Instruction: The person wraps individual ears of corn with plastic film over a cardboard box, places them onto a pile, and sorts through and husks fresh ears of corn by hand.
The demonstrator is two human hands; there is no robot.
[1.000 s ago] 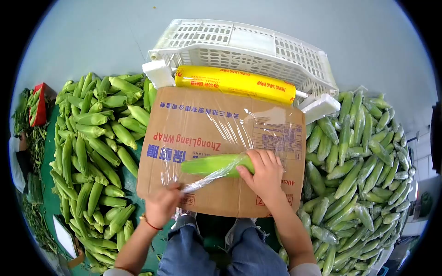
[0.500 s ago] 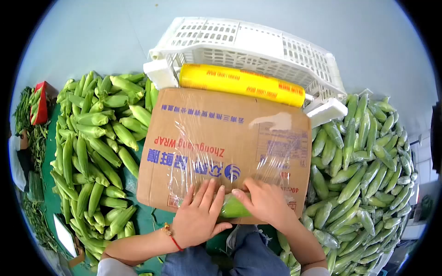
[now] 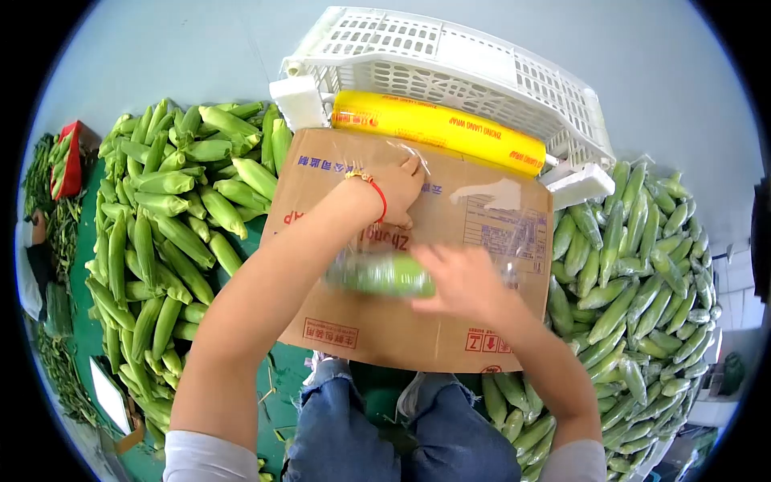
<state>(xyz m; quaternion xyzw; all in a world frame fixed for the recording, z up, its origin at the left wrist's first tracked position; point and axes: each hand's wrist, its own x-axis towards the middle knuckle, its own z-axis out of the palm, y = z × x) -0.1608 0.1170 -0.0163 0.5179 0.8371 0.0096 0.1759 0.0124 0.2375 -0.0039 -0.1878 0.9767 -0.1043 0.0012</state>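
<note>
At the left edge of the carton [image 3: 409,341], a strip of green surface [image 3: 277,373] gives a little open room, partly crossed by the left forearm. The near edge faces the jeans [image 3: 462,426], with the front part of the top bare. At the right edge room is tight.

Left of the carton, beyond the strip, lies a heap of unwrapped corn [image 3: 161,203], and farther left a red container [image 3: 68,173]. Along the carton's far edge, a yellow film roll [image 3: 438,128] lies between a left white block [image 3: 299,101] and a right white block [image 3: 580,186], with a white crate [image 3: 450,48] behind, closing off that side. Right of the carton spreads a heap of wrapped corn [image 3: 634,305].

The left hand [image 3: 395,189] is over the carton's far half, fingers toward the roll; whether its grip pinches film, I cannot tell. The ear in hand [image 3: 381,274], blurred, is over the carton's middle, its right end pinched between thumb and fingers of the right hand [image 3: 470,281].

Half a second ago, the left hand and the ear were both at the carton's near edge.
</note>
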